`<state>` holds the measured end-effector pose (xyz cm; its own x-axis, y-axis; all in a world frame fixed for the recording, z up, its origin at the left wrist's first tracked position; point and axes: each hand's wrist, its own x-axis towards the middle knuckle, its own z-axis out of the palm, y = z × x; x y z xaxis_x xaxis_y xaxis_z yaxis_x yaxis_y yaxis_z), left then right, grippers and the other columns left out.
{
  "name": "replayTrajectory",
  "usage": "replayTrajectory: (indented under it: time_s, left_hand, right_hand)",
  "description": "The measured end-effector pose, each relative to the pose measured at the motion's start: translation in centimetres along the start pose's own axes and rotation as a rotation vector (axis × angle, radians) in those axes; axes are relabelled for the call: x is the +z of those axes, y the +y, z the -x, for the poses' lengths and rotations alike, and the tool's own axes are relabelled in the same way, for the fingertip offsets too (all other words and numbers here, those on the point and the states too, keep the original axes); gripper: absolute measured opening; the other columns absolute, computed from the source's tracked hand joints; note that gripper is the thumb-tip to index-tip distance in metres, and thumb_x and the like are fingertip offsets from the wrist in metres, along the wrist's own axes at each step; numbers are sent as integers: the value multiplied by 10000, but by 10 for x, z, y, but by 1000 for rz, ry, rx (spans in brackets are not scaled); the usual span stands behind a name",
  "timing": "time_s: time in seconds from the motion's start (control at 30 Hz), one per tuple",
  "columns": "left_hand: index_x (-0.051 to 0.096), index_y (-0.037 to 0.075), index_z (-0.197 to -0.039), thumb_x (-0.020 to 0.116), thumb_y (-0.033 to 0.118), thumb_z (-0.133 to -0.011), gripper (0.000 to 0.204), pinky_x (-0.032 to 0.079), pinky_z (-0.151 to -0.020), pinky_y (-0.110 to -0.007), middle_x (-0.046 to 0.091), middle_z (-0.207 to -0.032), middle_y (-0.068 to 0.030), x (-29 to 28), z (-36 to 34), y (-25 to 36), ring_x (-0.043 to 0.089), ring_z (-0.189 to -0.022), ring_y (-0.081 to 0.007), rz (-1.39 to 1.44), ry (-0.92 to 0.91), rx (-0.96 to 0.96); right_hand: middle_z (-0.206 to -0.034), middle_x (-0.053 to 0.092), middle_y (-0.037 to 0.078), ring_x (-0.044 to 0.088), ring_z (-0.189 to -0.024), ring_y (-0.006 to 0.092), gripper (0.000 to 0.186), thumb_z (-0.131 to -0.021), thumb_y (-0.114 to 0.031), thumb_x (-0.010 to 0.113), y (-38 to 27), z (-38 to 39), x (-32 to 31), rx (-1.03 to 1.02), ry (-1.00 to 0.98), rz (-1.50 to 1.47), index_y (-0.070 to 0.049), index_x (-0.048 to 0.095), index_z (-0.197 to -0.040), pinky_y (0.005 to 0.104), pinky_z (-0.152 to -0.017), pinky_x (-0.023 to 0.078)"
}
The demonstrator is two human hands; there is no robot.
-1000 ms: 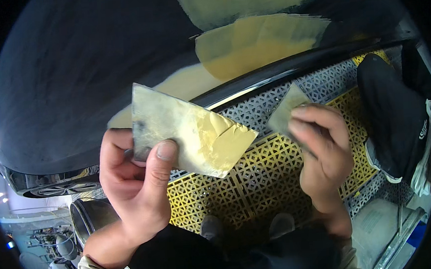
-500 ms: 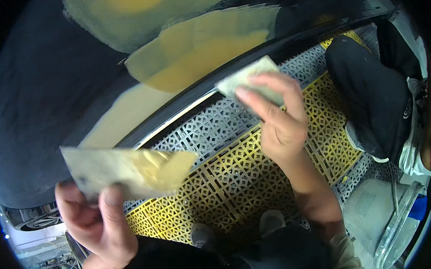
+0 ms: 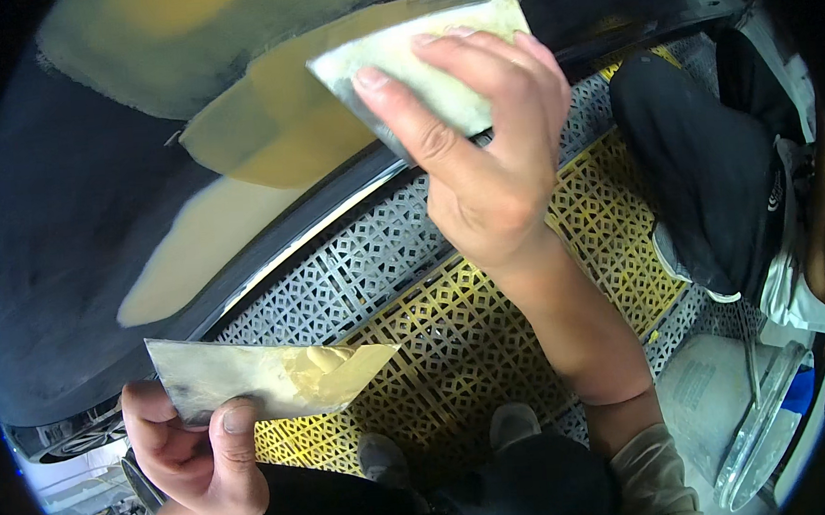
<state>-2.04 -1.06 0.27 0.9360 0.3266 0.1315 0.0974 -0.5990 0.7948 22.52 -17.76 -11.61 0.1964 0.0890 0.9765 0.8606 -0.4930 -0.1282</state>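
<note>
My left hand [image 3: 198, 459] grips a flat metal plate [image 3: 202, 365] low on the left, its right part smeared with pale yellow putty [image 3: 330, 376]. My right hand [image 3: 484, 187] is closed on a rectangular pale spreader [image 3: 426, 91], held high over a yellowish filler patch [image 3: 262, 106] on the dark car panel [image 3: 71, 231]; whether it touches the panel I cannot tell. A lighter beige patch [image 3: 190, 252] lies along the panel's lower edge.
At the right, another person's dark-trousered leg [image 3: 686, 175] rests near the panel. A translucent bucket [image 3: 705, 400] stands below it. Yellow and grey grid mats [image 3: 435, 322] cover the floor around my shoes. A wheel [image 3: 79, 438] shows at the lower left.
My right hand has moved up and left with the spreader, over the upper panel. My left hand has moved left and down with the plate. The view has shifted along the panel.
</note>
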Motion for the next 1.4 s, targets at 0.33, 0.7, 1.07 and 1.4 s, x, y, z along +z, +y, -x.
replayTrajectory:
  time_s: [0.33, 0.7, 1.07, 1.4]
  left_hand:
    - [470, 36, -1119, 701, 234, -1011, 323, 454, -867, -238, 631, -1019, -55, 7, -7, -7, 578, -908, -91, 77, 27, 7]
    - [466, 42, -1115, 681, 244, -1019, 311, 460, -861, -246, 638, -1005, -56, 9, -5, -2, 586, -904, -89, 13, 12, -5]
    - [474, 38, -1126, 694, 254, -1012, 329, 454, -859, -242, 644, -1011, -56, 4, -3, -3, 585, -900, -88, 56, 14, 16]
    - [407, 31, -1124, 689, 182, -1006, 341, 482, -799, -238, 666, -975, -117, 9, -7, -13, 624, -841, -103, 34, 31, 33]
  right_hand:
    - [-1162, 675, -26, 602, -1180, 196, 221, -849, -231, 700, 10, 69, 14, 20, -122, 19, -247, 806, -1042, 516, -1123, 367]
    - [-1153, 659, -10, 597, -1140, 197, 232, -846, -188, 746, 31, 89, -9, 40, -298, 116, -255, 811, -1058, 516, -1135, 358]
    - [-1170, 663, 65, 608, -1106, 278, 408, -765, -39, 717, 32, 2, -14, -27, 9, 36, -161, 822, -1140, 470, -1034, 413]
    - [-1134, 657, -41, 596, -1140, 198, 251, -832, -209, 720, 28, 53, 6, 21, -67, 7, -271, 824, -1052, 498, -1101, 371]
